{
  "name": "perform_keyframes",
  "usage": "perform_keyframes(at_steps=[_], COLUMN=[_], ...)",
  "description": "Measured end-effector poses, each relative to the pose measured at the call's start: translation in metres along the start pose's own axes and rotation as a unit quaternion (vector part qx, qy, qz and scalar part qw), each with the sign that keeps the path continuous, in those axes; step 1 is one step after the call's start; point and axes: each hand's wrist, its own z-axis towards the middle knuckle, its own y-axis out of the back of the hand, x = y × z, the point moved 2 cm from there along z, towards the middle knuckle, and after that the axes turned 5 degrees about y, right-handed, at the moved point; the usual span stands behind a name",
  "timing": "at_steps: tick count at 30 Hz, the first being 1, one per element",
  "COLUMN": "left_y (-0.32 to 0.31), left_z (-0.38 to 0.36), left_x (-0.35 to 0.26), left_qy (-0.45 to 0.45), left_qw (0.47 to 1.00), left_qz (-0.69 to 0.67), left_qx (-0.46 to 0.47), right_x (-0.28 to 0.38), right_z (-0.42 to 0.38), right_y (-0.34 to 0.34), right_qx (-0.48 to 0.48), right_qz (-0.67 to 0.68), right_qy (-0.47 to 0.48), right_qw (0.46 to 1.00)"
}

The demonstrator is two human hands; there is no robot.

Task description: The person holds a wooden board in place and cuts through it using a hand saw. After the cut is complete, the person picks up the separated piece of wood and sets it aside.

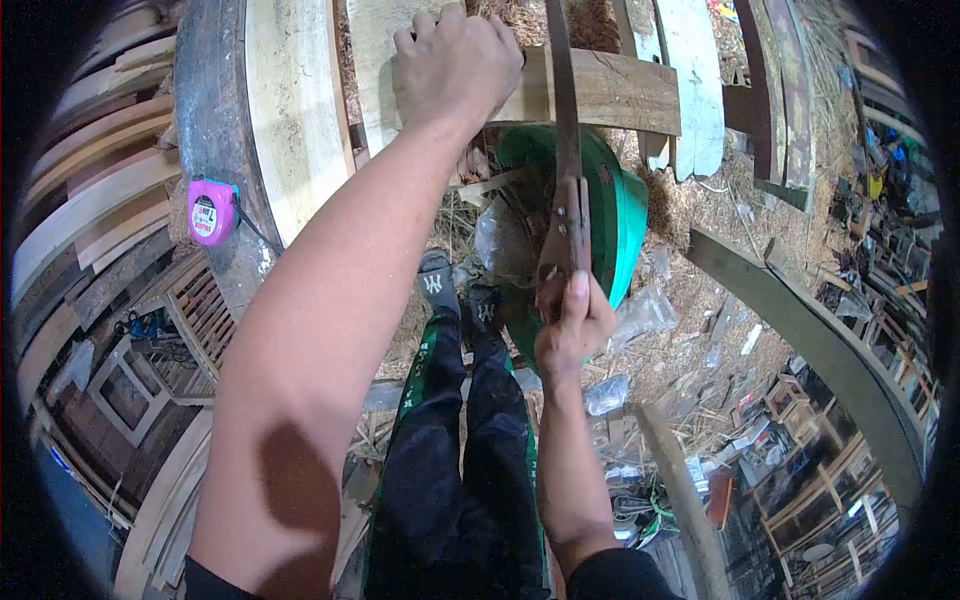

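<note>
1. The wooden plank point(600, 90) lies flat just beyond my fingers, with the saw point(563, 120) blade standing across it, near upright.
2. My left hand point(455, 65) presses down on the plank, fingers point(425, 35) curled over its far edge; best to keep them well apart from the blade.
3. My right hand point(572, 325) is closed round the saw handle, thumb up.
4. Below the fingers sits a green tub point(625, 215); to the left, a pink tape measure point(210, 212).

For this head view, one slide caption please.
Left hand steadies a wooden plank while right hand grips a handsaw across it.
</note>
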Motion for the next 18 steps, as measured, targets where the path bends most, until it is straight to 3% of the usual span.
perform_keyframes(at_steps=[3, 5, 6, 8, 9, 11, 18], left_y=[-0.028, -0.027, -0.023, -0.008, -0.004, 0.001, -0.002], left_z=[0.007, 0.007, 0.003, -0.017, -0.025, -0.041, -0.042], left_x=[0.018, 0.027, 0.033, 0.042, 0.052, 0.075, 0.106], left_qy=[-0.016, -0.047, -0.048, -0.179, -0.182, -0.299, -0.356], left_qw=[1.000, 0.988, 0.989, 0.980, 0.979, 0.949, 0.929], left_qz=[0.021, -0.144, -0.142, -0.066, -0.066, -0.030, -0.086], left_qx=[-0.008, -0.001, -0.004, -0.064, -0.063, -0.092, -0.052], right_x=[-0.009, -0.017, -0.017, -0.021, -0.022, -0.023, -0.019], right_z=[-0.015, -0.022, -0.025, -0.025, -0.026, -0.028, -0.022], right_y=[0.019, 0.030, 0.034, 0.041, 0.044, 0.050, 0.058], right_qx=[-0.009, -0.008, 0.002, 0.006, 0.003, 0.005, -0.009], right_qz=[0.011, 0.008, 0.026, 0.015, 0.016, 0.019, 0.040], right_qy=[0.001, 0.007, 0.004, 0.017, 0.018, -0.018, -0.041], right_qw=[1.000, 1.000, 1.000, 1.000, 1.000, 1.000, 0.998])
